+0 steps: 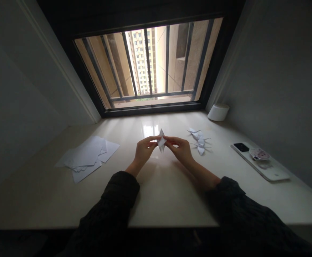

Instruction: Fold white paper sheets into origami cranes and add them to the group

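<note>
A small white folded paper point(161, 141) is held upright above the white sill, a point at its top and two narrow points hanging below. My left hand point(146, 148) pinches its left edge between thumb and fingers. On the opposite edge, my right hand point(179, 147) grips it the same way. Several finished-looking white paper cranes point(199, 140) lie close together just right of my right hand. Off to the left of my left hand rests a loose pile of white paper sheets point(87, 155).
A white phone point(275, 171) with a round decorated grip on its back lies at the right. Behind it, a white cylindrical object point(218, 112) stands in the corner by the wall. A dark-framed window point(153, 110) with bars closes off the back of the sill point(161, 200).
</note>
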Tool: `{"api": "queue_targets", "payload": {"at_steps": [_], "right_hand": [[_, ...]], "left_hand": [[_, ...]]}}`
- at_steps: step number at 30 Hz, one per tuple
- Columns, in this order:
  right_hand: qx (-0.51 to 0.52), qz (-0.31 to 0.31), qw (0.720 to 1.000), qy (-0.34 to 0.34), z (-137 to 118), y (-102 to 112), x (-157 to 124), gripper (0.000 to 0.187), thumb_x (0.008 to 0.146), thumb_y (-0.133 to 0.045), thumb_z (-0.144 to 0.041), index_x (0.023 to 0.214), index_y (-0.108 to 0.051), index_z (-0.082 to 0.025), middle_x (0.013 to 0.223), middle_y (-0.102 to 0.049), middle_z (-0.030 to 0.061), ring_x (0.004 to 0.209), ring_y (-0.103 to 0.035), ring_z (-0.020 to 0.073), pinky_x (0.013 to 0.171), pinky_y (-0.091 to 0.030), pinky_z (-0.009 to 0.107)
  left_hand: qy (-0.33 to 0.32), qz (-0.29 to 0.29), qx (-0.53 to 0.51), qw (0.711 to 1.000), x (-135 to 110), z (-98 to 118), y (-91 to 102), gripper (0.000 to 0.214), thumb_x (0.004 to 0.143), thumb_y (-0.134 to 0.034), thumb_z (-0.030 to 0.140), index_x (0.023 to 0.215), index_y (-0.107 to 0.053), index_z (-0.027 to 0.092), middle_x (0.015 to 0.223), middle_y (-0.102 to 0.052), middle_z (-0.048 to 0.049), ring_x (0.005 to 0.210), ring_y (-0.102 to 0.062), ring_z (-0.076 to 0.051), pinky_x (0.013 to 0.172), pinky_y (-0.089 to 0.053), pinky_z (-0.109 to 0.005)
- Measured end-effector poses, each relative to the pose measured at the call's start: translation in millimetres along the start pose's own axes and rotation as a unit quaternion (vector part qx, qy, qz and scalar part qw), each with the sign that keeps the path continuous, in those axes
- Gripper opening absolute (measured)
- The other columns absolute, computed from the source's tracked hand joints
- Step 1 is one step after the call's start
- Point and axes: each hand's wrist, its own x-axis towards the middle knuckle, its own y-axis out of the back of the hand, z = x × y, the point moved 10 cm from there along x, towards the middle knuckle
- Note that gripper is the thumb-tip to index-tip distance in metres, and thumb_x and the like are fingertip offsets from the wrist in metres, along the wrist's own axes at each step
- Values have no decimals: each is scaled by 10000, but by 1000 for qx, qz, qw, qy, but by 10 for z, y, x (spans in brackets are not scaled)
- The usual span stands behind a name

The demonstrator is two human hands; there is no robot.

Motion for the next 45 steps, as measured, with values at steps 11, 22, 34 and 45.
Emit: {"api": "queue_targets", "payload": {"at_steps": [11, 22, 34, 45], "right_hand": [[13, -2, 999, -30, 107, -2, 14, 271, 713, -718, -388, 943, -742, -248, 835, -750, 41, 739, -694, 229, 701, -566, 392], [-52, 11, 998, 42, -127, 43, -5, 247, 777, -643, -276, 1010, -721, -248, 831, -732, 37, 701, -663, 162, 649, -538, 299], [-58, -14, 997, 43, -154, -16, -8, 205, 791, -643, -317, 962, -742, -263, 706, -679, 14, 617, -571, 133, 590, -489, 269], [-53, -17, 998, 41, -146, -21, -4, 203, 793, -638, -314, 961, -742, -266, 735, -692, 24, 641, -602, 144, 593, -508, 276]], "left_hand": [[-23, -7, 37, 999, -11, 64, 3, 253, 786, -640, 310, 1003, -693, 191, 1128, -673, -95, 872, -687, -225, 770, -544, -344], [-237, 51, 265, 933, -195, 607, -28, 281, 753, -698, 321, 1031, -698, 282, 1082, -700, -19, 981, -667, -211, 860, -527, -347], [-219, 74, 279, 932, -180, 536, 32, 209, 788, -664, 295, 990, -716, 284, 985, -726, -8, 892, -695, -210, 774, -542, -322], [-201, 63, 240, 948, -155, 539, 33, 205, 782, -670, 289, 980, -718, 277, 995, -725, -9, 930, -685, -209, 824, -534, -332]]}}
